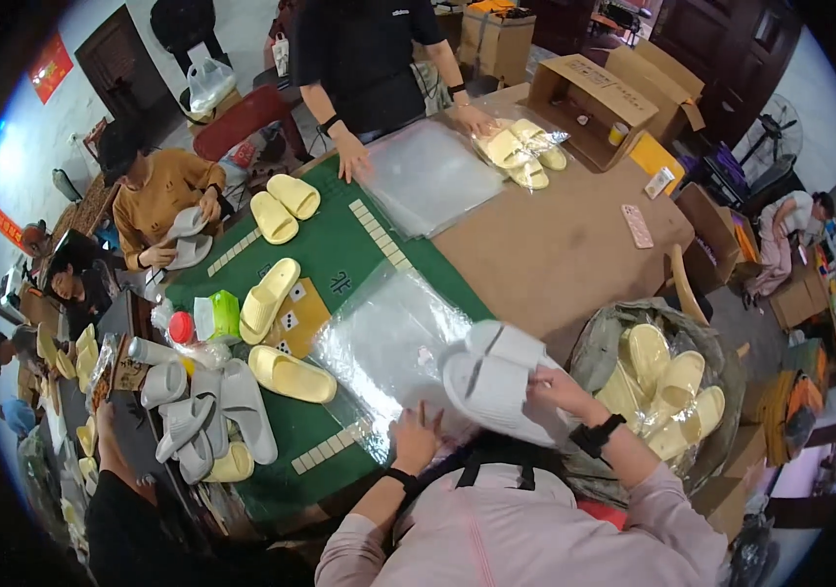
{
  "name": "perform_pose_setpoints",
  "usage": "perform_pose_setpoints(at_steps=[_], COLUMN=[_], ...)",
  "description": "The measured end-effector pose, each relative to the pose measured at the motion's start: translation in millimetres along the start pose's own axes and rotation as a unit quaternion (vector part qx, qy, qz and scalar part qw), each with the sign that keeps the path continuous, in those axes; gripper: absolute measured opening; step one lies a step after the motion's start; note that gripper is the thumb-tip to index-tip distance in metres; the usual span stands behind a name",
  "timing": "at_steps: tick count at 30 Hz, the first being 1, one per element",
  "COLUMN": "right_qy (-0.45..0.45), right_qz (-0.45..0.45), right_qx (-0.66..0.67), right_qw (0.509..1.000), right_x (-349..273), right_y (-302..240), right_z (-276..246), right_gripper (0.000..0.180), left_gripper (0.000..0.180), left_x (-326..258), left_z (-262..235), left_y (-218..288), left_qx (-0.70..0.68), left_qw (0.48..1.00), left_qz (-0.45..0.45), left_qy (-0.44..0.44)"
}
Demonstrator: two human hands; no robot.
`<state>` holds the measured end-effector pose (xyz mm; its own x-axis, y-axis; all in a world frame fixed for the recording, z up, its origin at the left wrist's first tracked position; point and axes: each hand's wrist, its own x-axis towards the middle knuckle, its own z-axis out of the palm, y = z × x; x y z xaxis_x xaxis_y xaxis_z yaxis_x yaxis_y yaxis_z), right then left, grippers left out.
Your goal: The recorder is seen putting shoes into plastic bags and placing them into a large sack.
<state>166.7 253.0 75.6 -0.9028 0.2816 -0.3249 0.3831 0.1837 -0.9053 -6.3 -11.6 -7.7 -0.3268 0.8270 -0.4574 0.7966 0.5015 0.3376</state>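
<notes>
My right hand (557, 389) grips a pair of light grey slide slippers (496, 377) by the near edge. They are held up at the table's near edge, over the corner of a stack of clear plastic bags (388, 328). My left hand (416, 438) rests on the near part of these bags, fingers apart, holding nothing that I can see. Left of the bags lie two pale yellow slippers, one upper (269, 301) and one lower (293, 375). Several grey slippers (247, 411) are heaped further left, with a yellow slipper (232, 464) among them.
At my right stands a large sack (589, 342) of bagged yellow slippers (680, 386). Across the table, a person's hands touch another bag stack (428, 176) and bagged slippers (520, 147). A seated person at left handles grey slippers (189, 237). A phone (637, 226) and open carton (594, 108) lie right.
</notes>
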Motion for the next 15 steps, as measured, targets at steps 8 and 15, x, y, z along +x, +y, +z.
perform_pose_setpoints(at_steps=[8,15], right_qy=[-0.177,-0.160], right_qz=[0.079,0.060], right_qx=[0.019,0.210], right_qw=[0.981,0.963], right_x=[-29.8,-26.6], right_y=[-4.5,-8.1], right_z=[2.4,7.3], right_gripper=[0.034,0.027], left_gripper=[0.055,0.039], left_x=[11.3,18.8], left_z=[43.1,15.6], left_y=[-21.0,-19.9], left_qx=[0.057,-0.077], left_qw=[0.987,0.971], left_qz=[-0.038,-0.100], left_qy=[0.143,0.203])
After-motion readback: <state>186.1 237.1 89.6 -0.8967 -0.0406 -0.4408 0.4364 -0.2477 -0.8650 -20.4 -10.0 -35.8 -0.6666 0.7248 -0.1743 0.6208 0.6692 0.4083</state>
